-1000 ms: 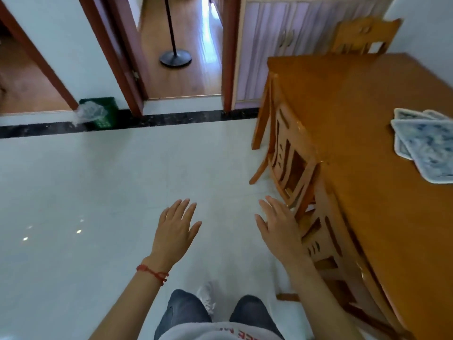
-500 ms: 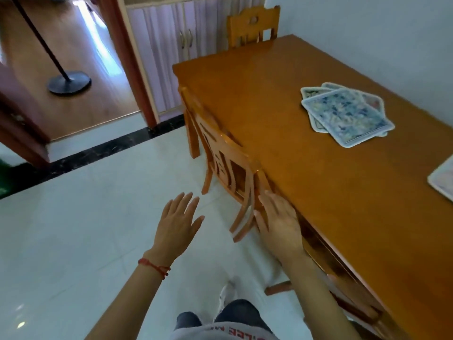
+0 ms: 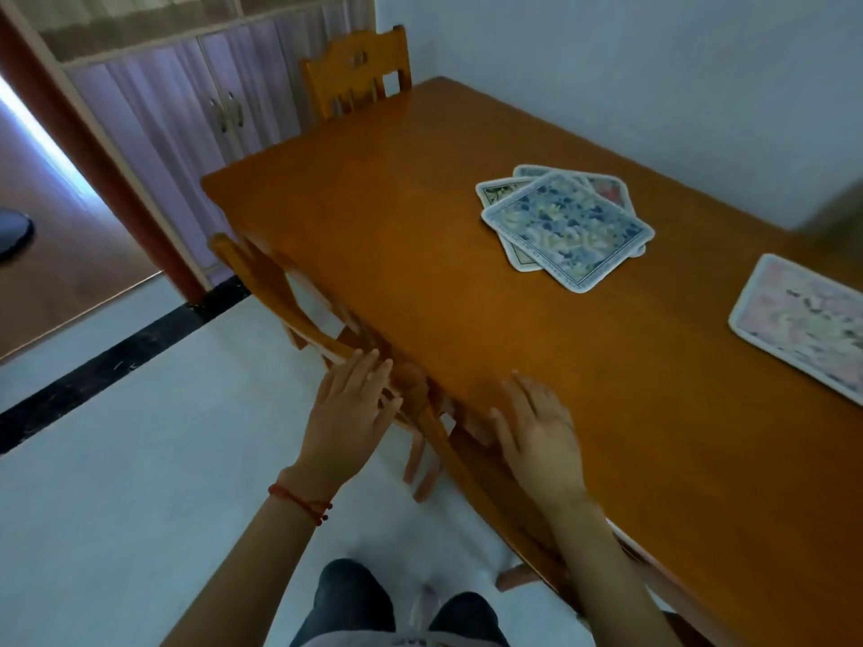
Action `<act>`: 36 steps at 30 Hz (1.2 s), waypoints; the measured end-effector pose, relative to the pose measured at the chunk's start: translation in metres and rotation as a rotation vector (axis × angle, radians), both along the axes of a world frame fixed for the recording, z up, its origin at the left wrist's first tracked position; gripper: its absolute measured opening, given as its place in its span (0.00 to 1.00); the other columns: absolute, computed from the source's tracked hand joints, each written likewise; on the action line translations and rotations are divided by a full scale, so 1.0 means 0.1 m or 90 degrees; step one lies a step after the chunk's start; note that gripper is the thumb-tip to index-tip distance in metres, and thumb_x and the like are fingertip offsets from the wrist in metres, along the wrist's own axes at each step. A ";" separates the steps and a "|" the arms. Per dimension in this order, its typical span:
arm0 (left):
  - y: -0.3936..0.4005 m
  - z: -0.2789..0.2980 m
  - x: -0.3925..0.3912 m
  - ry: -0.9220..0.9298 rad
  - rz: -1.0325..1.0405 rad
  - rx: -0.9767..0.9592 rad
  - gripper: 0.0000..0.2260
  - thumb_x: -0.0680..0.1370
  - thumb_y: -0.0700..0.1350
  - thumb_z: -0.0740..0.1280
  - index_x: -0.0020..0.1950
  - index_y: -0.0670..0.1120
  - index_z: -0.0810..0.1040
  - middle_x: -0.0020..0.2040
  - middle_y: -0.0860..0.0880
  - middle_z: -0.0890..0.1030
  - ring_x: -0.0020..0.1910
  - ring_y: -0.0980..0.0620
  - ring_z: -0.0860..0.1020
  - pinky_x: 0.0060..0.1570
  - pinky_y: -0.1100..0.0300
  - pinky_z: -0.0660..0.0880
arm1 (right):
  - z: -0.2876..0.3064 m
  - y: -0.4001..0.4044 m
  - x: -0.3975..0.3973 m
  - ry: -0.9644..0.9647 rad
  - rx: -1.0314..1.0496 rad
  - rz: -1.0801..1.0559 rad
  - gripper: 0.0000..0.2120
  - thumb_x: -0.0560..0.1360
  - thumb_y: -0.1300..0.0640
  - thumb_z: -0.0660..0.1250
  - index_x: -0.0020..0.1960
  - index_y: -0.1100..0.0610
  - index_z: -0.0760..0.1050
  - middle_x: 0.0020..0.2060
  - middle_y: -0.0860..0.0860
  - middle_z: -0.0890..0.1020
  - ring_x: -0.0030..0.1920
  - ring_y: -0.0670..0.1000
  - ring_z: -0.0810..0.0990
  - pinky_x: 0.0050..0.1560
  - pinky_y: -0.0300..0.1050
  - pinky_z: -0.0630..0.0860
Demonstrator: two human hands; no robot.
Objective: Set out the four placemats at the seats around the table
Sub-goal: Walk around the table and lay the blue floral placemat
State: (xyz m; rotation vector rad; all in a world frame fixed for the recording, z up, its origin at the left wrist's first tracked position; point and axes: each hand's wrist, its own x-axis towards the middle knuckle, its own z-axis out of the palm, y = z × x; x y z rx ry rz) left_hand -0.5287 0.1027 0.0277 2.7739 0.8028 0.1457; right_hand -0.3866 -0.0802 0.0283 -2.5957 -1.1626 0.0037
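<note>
A loose stack of placemats point(image 3: 567, 226) lies on the orange wooden table point(image 3: 397, 235), a blue floral one on top and others fanned out beneath it. One pink floral placemat point(image 3: 803, 324) lies alone at the right edge of the view. My left hand point(image 3: 350, 413), a red string on its wrist, is open over the top rail of the near chair point(image 3: 280, 301). My right hand point(image 3: 537, 431) is open with straight fingers over the table's near edge. Neither hand holds anything.
A second wooden chair point(image 3: 357, 72) stands at the table's far end. A cabinet with purple curtained doors point(image 3: 187, 114) lines the back wall beside a red-brown door frame point(image 3: 93, 156). White tiled floor point(image 3: 140, 459) spreads to the left. A pale wall runs along the table's far side.
The view has swung right and closer to the table, bringing the stack and the single placemat into fuller view. Both hands have moved forward, the right one from the chair to the table edge.
</note>
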 end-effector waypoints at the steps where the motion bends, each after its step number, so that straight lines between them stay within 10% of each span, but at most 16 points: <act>1: 0.07 0.02 0.10 0.004 -0.018 -0.002 0.30 0.79 0.59 0.43 0.62 0.40 0.74 0.62 0.39 0.78 0.63 0.39 0.74 0.60 0.42 0.70 | 0.00 0.02 0.05 0.002 -0.001 -0.014 0.24 0.76 0.44 0.49 0.64 0.55 0.71 0.65 0.54 0.74 0.65 0.55 0.72 0.63 0.54 0.71; 12: 0.97 0.01 1.05 -0.004 -0.219 0.002 0.32 0.75 0.61 0.43 0.71 0.44 0.64 0.72 0.43 0.66 0.73 0.43 0.61 0.68 0.51 0.51 | 0.01 0.55 0.44 -0.039 -0.021 -0.199 0.21 0.77 0.47 0.51 0.60 0.57 0.74 0.61 0.56 0.77 0.58 0.57 0.77 0.53 0.53 0.76; 36: 1.45 -0.24 2.32 0.042 -0.347 -0.021 0.42 0.71 0.67 0.29 0.73 0.46 0.60 0.74 0.44 0.61 0.75 0.45 0.56 0.71 0.52 0.49 | -0.14 0.91 1.25 -0.023 -0.012 -0.323 0.21 0.76 0.48 0.54 0.59 0.59 0.75 0.59 0.57 0.78 0.57 0.58 0.78 0.52 0.52 0.77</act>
